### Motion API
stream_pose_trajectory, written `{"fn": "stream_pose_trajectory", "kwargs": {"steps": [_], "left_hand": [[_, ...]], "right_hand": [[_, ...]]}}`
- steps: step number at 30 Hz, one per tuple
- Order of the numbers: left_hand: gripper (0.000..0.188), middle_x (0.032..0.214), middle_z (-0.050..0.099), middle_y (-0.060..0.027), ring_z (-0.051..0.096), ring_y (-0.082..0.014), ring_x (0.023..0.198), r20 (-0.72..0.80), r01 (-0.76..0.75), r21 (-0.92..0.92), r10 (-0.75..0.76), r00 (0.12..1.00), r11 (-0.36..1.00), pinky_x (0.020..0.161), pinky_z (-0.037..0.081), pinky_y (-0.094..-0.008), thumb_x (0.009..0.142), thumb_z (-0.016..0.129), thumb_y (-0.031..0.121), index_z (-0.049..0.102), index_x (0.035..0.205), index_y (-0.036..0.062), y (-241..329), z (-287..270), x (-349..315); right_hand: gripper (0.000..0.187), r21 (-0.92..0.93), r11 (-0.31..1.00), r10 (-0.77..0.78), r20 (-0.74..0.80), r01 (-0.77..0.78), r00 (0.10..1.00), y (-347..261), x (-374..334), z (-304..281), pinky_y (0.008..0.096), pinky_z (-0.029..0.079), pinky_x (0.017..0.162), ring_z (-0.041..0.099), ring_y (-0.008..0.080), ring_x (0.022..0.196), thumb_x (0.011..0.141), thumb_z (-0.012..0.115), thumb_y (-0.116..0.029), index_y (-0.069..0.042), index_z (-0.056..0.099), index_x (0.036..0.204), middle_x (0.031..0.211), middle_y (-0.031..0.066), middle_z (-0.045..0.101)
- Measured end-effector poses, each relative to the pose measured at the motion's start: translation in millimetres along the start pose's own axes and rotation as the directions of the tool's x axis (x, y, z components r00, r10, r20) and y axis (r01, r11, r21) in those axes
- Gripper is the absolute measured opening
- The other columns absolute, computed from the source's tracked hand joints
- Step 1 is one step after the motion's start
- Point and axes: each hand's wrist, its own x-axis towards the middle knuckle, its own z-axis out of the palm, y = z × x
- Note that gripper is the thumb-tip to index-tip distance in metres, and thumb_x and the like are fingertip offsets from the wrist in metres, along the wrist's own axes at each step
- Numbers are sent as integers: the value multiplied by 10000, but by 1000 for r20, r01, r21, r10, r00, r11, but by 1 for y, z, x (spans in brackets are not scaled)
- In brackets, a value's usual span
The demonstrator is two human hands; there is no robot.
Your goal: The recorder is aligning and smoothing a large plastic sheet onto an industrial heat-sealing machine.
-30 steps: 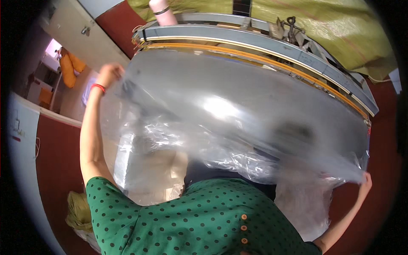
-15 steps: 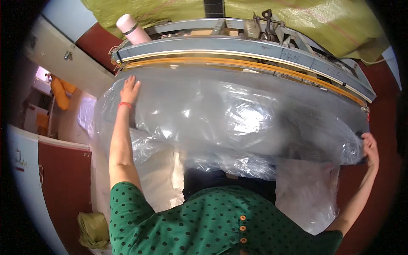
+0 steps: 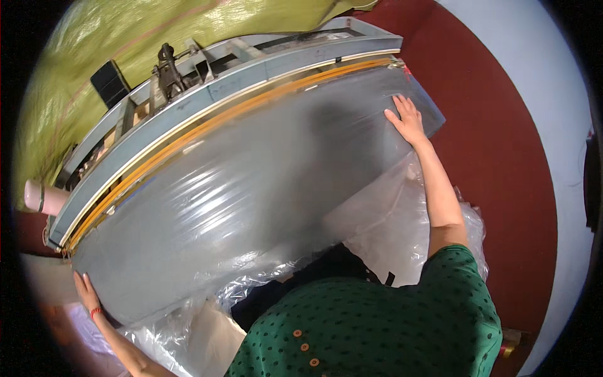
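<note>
A large clear plastic sheet lies spread flat over a grey table in front of a long sealing machine with a grey bar and an orange strip. My left hand rests flat on the sheet's near left corner, fingers together. At the far right end, near the machine, my right hand presses palm-down on the sheet with fingers spread. More of the plastic hangs off the table's near edge against my green dotted shirt.
A yellow-green tarp hangs behind the machine, with a black box against it. A pale pink roll end sticks out at the left. Red floor lies to the right. A cardboard piece sits below the table.
The view has swung left and tilted. Both hands slid outward along the sheet, which went from billowed and wrinkled to flat on the table.
</note>
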Motion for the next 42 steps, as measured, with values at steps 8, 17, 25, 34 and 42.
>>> {"fn": "stream_pose_trajectory", "kwargs": {"steps": [8, 17, 25, 34, 42], "left_hand": [[671, 1289, 357, -190, 335, -285, 1200, 224, 459, -228, -413, 883, 859, 997, 239, -320, 855, 349, 511, 339, 1255, -27, -74, 6, 16], [579, 1293, 370, -165, 349, -249, 1198, -290, 156, -515, -343, 894, 843, 995, 262, -327, 883, 358, 431, 369, 1245, -20, -24, -50, -77], [408, 1230, 446, -124, 403, -231, 1151, -348, 496, -565, -735, 582, 660, 965, 299, -320, 877, 434, 269, 424, 1205, 27, -9, -45, -380], [317, 1040, 551, -170, 521, -231, 967, -183, 848, -500, -979, 94, 175, 815, 409, -323, 796, 567, 209, 534, 1015, -18, -9, -22, -628], [430, 1016, 548, -194, 500, -344, 978, -657, 996, 84, -753, 38, -23, 820, 399, -408, 715, 635, 282, 538, 1006, -19, 50, 13, -630]], "right_hand": [[815, 129, 987, -123, 240, 94, 963, 29, 26, 0, 442, 153, 1017, 140, 308, 1287, 673, 552, -601, -139, 322, 1305, 1388, 101, 215], [618, 18, 999, 31, -97, -29, 995, -4, 39, 35, 478, 213, 996, 272, 328, 1227, 804, 387, -549, -141, 376, 1268, 1324, 121, 328], [378, -264, 796, -566, -2, 545, 825, 18, 139, 58, 355, 357, 917, 471, 298, 1068, 894, 392, -270, -5, 503, 1141, 1147, 181, 508], [494, 210, 723, -529, -445, 658, 723, -137, 83, 38, 344, 344, 935, 410, 299, 1134, 890, 431, -315, 29, 367, 1238, 1249, 204, 401], [471, 151, 466, -751, -455, 872, 479, -241, 37, 17, 351, 301, 961, 390, 293, 1154, 865, 500, -250, 16, 378, 1234, 1263, 181, 394]]}}
